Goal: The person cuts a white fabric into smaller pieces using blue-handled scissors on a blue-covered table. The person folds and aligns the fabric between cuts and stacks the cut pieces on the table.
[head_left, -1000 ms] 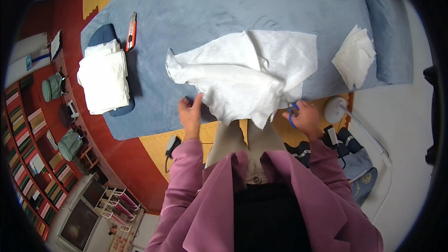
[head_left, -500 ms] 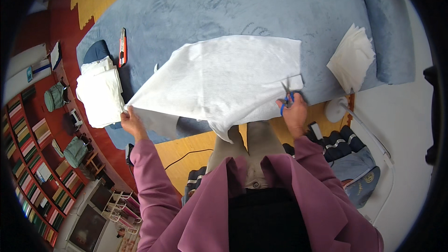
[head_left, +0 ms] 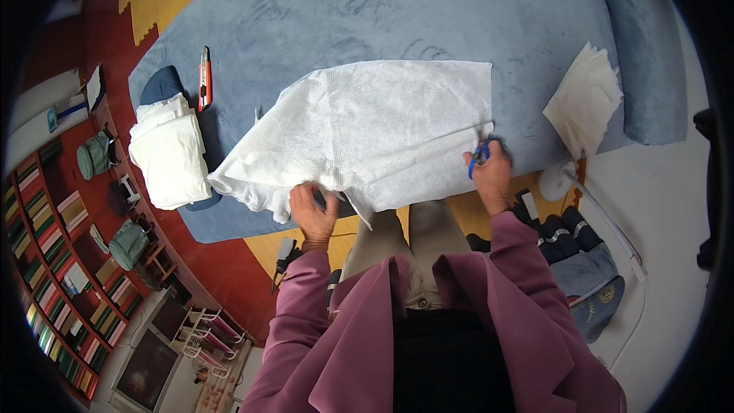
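Note:
A white textured cloth [head_left: 382,115] lies spread on the blue padded surface, its near edge creased and hanging over the front. My left hand [head_left: 313,218] is at the cloth's near edge, thumb and fingers apart in a curve; the fingertips lie against or just over the fabric. In my right hand [head_left: 492,176] are scissors [head_left: 478,154] with blue handles, held by the loops at the cloth's right near corner. Their blades are largely hidden. A narrow folded strip runs along the cloth toward that corner.
At the left sits a stack of folded white cloths [head_left: 164,157], with a red box cutter [head_left: 205,80] beyond it. More white cloths [head_left: 585,95] lie at the right. A white lamp [head_left: 554,182] stands beside the right front edge.
My left hand has let go of the cloth's left corner and moved right along the near edge. That side now lies slack and rumpled. The scissors have shifted slightly right and toward the far side.

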The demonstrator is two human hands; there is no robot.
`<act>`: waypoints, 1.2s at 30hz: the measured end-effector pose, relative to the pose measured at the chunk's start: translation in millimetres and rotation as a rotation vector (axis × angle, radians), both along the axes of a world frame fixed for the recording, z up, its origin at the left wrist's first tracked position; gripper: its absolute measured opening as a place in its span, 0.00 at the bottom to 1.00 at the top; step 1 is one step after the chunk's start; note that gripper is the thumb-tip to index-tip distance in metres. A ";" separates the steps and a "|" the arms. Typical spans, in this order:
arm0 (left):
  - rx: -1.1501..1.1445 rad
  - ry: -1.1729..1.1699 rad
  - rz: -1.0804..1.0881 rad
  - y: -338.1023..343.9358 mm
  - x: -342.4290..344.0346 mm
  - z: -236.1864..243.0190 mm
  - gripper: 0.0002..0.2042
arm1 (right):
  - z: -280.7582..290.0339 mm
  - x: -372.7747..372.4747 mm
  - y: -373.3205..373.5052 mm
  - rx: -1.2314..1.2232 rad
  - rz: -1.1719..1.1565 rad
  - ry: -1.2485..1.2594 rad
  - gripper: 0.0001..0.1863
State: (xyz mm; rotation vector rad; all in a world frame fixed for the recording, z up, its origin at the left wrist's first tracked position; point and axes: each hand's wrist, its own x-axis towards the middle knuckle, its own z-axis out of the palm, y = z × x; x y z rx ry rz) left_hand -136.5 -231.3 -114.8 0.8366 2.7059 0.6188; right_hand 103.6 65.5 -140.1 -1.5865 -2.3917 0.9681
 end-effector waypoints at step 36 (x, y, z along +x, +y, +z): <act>0.207 -0.063 -0.481 79.4 102.5 -22.3 0.09 | 56.9 19.1 -118.0 -1.263 -0.196 -0.144 0.34</act>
